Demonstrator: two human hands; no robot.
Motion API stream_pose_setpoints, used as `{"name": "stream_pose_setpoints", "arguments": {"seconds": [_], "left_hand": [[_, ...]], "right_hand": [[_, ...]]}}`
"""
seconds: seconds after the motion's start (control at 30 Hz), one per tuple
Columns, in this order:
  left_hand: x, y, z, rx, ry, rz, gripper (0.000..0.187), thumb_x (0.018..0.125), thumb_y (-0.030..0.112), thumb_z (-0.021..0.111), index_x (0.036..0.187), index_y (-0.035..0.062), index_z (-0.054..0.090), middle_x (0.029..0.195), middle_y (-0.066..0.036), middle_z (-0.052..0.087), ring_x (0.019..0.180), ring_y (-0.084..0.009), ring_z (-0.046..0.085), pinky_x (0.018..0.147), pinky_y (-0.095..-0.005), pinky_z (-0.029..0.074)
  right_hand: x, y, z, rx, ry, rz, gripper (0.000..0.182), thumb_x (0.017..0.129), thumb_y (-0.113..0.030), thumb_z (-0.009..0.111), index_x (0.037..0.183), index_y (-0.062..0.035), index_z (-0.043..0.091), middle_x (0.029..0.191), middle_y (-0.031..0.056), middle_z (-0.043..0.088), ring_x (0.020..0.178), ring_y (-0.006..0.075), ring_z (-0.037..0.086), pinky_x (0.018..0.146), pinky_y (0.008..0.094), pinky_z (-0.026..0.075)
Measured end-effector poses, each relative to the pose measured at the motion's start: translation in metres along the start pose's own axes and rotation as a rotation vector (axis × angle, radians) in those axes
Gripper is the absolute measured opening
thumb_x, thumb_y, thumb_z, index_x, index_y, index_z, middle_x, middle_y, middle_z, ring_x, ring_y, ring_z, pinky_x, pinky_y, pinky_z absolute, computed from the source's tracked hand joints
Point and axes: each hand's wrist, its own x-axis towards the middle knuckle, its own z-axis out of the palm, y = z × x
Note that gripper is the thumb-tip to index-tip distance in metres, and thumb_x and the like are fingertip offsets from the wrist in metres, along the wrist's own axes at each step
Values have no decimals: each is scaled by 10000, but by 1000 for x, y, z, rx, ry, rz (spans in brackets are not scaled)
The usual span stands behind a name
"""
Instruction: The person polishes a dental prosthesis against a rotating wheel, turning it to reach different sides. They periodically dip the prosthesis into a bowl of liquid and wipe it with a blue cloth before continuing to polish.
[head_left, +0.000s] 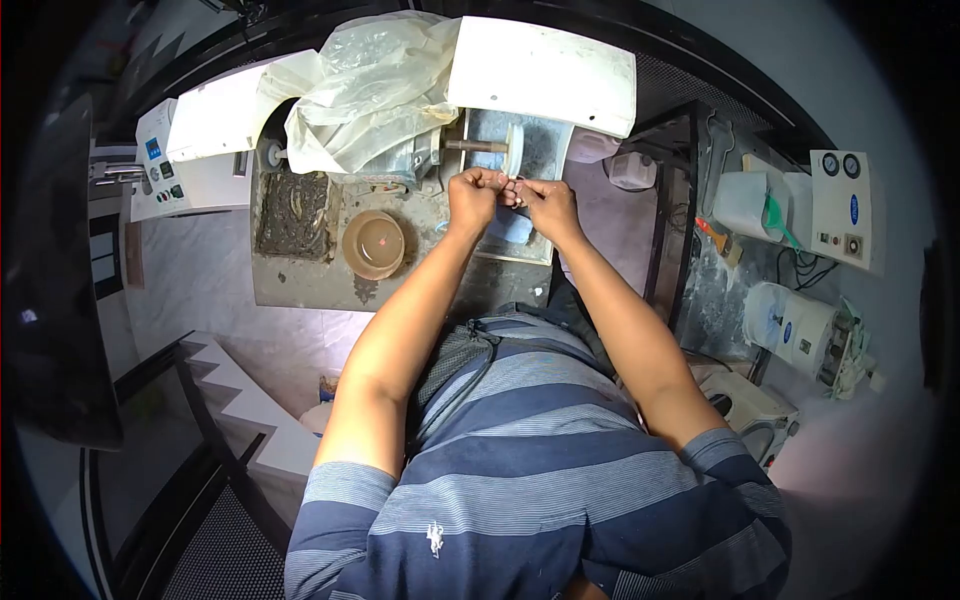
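Observation:
My left hand (pixel 474 203) and my right hand (pixel 549 208) meet just below a pale polishing wheel (pixel 515 152) on the brown spindle (pixel 474 146) of a bench lathe. The fingers of both hands are closed in a pinch around something small; I cannot tell what it is. It sits right at the lower edge of the wheel, largely hidden by the fingertips. Beneath the hands is a light-coloured tray (pixel 549 240), where a blue piece (pixel 512 229) lies flat. A white hood (pixel 543 72) stands over the wheel.
A brown bowl (pixel 350 246) of liquid stands on the bench to the left, beside a tray of dark wet material (pixel 293 215). Crumpled clear plastic (pixel 365 95) covers the lathe's middle. On the right are a brush (pixel 722 243), a white container (pixel 748 203) and a gauge panel (pixel 846 208).

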Motion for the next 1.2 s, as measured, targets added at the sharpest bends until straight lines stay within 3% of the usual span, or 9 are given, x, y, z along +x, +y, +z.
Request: {"name": "stream_pose_setpoints", "arguments": {"seconds": [0.17, 0.27, 0.37, 0.6, 0.67, 0.87, 1.1, 1.13, 1.2], "left_hand": [[3, -7, 2, -60, -5, -96, 86, 901, -18, 577, 899, -103, 589, 801, -178, 682, 617, -204, 661, 588, -309, 572], [3, 0, -1, -56, 32, -131, 80, 905, -30, 560, 918, -106, 580, 806, -183, 681, 630, -213, 665, 601, -315, 576], [-5, 6, -5, -72, 66, -55, 74, 905, -37, 554, 910, -106, 579, 817, -193, 678, 653, -224, 672, 617, -320, 580], [-4, 3, -12, -138, 86, -23, 58, 904, -51, 548, 903, -104, 570, 863, -218, 669, 684, -248, 680, 641, -338, 590], [-7, -4, -15, -179, 59, 7, 39, 900, -59, 550, 884, -94, 559, 863, -216, 669, 693, -250, 678, 648, -340, 591], [-15, -7, -10, -136, 33, -61, 42, 904, -60, 542, 866, -79, 548, 854, -209, 669, 691, -243, 675, 656, -341, 588], [-18, -3, -3, -174, 73, -91, 36, 889, -62, 559, 863, -85, 552, 795, -171, 672, 616, -208, 657, 588, -315, 574], [-15, -2, -2, -175, 73, -89, 36, 889, -62, 559, 863, -85, 552, 795, -171, 672, 616, -208, 657, 588, -315, 574], [-8, -1, 3, -103, 50, -52, 37, 884, -62, 566, 853, -83, 561, 774, -163, 672, 603, -202, 650, 579, -311, 571]], "right_hand": [[-2, -12, -10, -58, 4, 158, 231, 867, -203, 639, 985, -17, 709, 817, 157, 706, 737, 219, 694, 683, 311, 512], [-2, -30, -11, -185, 2, 43, 225, 880, -168, 629, 990, 16, 698, 804, 148, 713, 710, 163, 673, 684, 286, 508], [0, -34, -5, -224, -66, -15, 232, 875, -188, 620, 993, -6, 702, 882, 190, 696, 794, 278, 698, 726, 334, 521], [-2, -41, 4, -265, -32, -132, 207, 873, -181, 619, 981, -30, 711, 864, 188, 689, 780, 317, 680, 726, 370, 516], [0, -33, 5, -319, 68, -324, 181, 877, -157, 585, 883, -21, 704, 791, 201, 655, 729, 366, 639, 681, 442, 492], [1, -37, -7, -380, 27, -253, 146, 865, -105, 590, 889, -15, 703, 817, 189, 663, 773, 360, 637, 711, 421, 494], [8, -37, -16, -477, -1, -399, 135, 852, -117, 612, 877, -31, 713, 785, 204, 657, 726, 341, 646, 675, 403, 494], [7, -37, -17, -478, 0, -400, 135, 852, -117, 612, 877, -31, 713, 785, 204, 657, 726, 341, 646, 675, 403, 494], [3, -36, -20, -297, -33, -66, 187, 851, -174, 623, 916, -29, 724, 842, 199, 684, 796, 332, 675, 728, 391, 519]]}}
